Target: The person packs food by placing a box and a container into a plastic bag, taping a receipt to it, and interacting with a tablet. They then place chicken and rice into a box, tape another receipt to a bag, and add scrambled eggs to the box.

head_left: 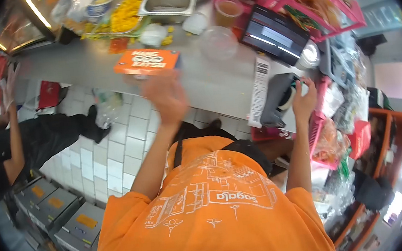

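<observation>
My left hand point(166, 99) is smeared by motion just below an orange box point(148, 60) printed "MANG KATSU", which stands near the counter's edge. Its fingers overlap the box's lower side in this view. On the right, my right hand point(304, 99) has its fingers curled over the side of a dark grey label printer point(279, 98), beside a pale roll. A long white printed strip point(259, 92) lies along the printer's left side. Above it a tablet point(275, 34) with a lit screen is propped up.
Along the back of the steel counter point(77, 65) are yellow shredded food point(126, 14), a metal pan point(167, 4), a cup of brown liquid point(227, 12) and a clear round lid point(219, 44). Pink baskets point(338, 10) stand at right. Another person point(31, 138) is at left.
</observation>
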`<state>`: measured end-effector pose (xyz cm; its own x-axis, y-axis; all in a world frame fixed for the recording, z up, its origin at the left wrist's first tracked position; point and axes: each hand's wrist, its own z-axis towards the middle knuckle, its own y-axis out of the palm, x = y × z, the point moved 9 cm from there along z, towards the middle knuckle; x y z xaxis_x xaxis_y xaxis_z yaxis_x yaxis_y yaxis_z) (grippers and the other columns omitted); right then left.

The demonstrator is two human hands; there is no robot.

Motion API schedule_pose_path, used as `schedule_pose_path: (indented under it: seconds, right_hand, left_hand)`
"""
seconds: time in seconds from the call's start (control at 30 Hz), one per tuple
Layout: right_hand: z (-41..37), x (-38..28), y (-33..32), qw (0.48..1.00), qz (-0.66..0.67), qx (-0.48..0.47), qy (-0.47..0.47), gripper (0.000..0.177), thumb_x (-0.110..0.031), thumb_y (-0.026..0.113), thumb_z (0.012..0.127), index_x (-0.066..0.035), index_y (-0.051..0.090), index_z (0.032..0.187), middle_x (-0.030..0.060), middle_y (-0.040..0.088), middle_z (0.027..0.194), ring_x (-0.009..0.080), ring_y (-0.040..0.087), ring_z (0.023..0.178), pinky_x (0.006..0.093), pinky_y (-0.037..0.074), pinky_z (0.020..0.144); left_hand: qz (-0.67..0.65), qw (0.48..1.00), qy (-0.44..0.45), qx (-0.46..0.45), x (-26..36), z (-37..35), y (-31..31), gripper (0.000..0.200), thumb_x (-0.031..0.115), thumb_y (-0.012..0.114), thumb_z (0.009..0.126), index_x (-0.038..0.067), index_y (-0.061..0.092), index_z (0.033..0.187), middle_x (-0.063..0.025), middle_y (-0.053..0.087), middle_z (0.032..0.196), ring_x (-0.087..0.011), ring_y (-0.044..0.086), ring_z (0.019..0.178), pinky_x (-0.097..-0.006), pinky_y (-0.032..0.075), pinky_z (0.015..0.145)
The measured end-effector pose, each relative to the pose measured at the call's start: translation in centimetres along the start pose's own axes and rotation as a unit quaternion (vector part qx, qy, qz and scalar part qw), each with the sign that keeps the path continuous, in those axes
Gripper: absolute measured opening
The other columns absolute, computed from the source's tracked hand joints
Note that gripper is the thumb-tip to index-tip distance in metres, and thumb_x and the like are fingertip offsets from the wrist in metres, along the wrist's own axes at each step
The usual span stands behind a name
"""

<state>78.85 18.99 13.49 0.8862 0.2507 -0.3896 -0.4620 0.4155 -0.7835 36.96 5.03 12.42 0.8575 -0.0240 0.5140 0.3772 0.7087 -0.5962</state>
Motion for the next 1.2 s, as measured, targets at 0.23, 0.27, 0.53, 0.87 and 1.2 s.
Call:
schedule_pose_path:
  seconds: [0.23, 0.27, 0.53, 0.87, 1.2]
  right_hand:
    - [0.5, -9.4, -3.6, 0.996, 0.056, 0.053, 0.050, 0.030, -0.017, 0.069, 0.091, -0.002, 0.060, 0.115, 0.0145, 0.064, 0.115, 0.0280, 0.063, 0.104, 0.0380, 0.047, 0.095]
    - [0.1, -12.0, -1.9, 0.978, 0.184, -0.023, 0.098, 0.029, -0.015, 0.069, 0.092, -0.001, 0.061, 0.116, 0.0133, 0.066, 0.108, 0.0253, 0.063, 0.104, 0.0378, 0.048, 0.094]
    - [13.1, -35.4, 6.6, 0.925, 0.336, -0.153, -0.087, 0.013, -0.007, 0.058, 0.096, -0.001, 0.065, 0.106, 0.0064, 0.070, 0.095, 0.0117, 0.066, 0.090, 0.0269, 0.052, 0.080]
    - [38.3, -39.2, 42.9, 0.849, -0.227, -0.464, -0.111, 0.039, -0.026, 0.061, 0.090, 0.010, 0.066, 0.104, 0.0194, 0.072, 0.092, 0.0330, 0.072, 0.080, 0.0407, 0.057, 0.077]
    - [38.9, -28.6, 52.9, 0.815, -0.223, -0.496, -0.201, 0.032, -0.018, 0.068, 0.083, 0.010, 0.069, 0.099, 0.0263, 0.070, 0.084, 0.0406, 0.071, 0.076, 0.0444, 0.057, 0.073]
  left_hand:
    - [-0.031, 0.976, -0.115, -0.182, -16.5, 13.5, -2.5, 0.023, 0.013, 0.070, 0.080, 0.007, 0.069, 0.102, -0.0163, 0.070, 0.099, -0.0331, 0.065, 0.092, -0.0372, 0.050, 0.079]
    - [-0.056, 0.972, -0.114, -0.195, -15.9, 13.9, -2.0, 0.022, 0.013, 0.069, 0.081, 0.005, 0.069, 0.101, -0.0183, 0.069, 0.095, -0.0327, 0.066, 0.088, -0.0373, 0.050, 0.077]
    - [-0.280, 0.905, -0.221, -0.232, -22.1, 3.9, -0.5, 0.037, -0.006, 0.057, 0.073, 0.003, 0.073, 0.106, -0.0159, 0.069, 0.121, -0.0295, 0.062, 0.119, -0.0367, 0.045, 0.105]
    - [-0.239, 0.933, -0.074, -0.259, -19.5, 9.0, -2.0, 0.046, -0.002, 0.065, 0.072, 0.019, 0.068, 0.113, 0.0033, 0.068, 0.122, -0.0267, 0.063, 0.117, -0.0387, 0.041, 0.093]
    - [-0.279, 0.909, -0.072, -0.302, -19.9, 9.9, -0.6, 0.046, 0.000, 0.064, 0.078, 0.021, 0.067, 0.118, 0.0045, 0.068, 0.123, -0.0263, 0.063, 0.116, -0.0384, 0.039, 0.094]
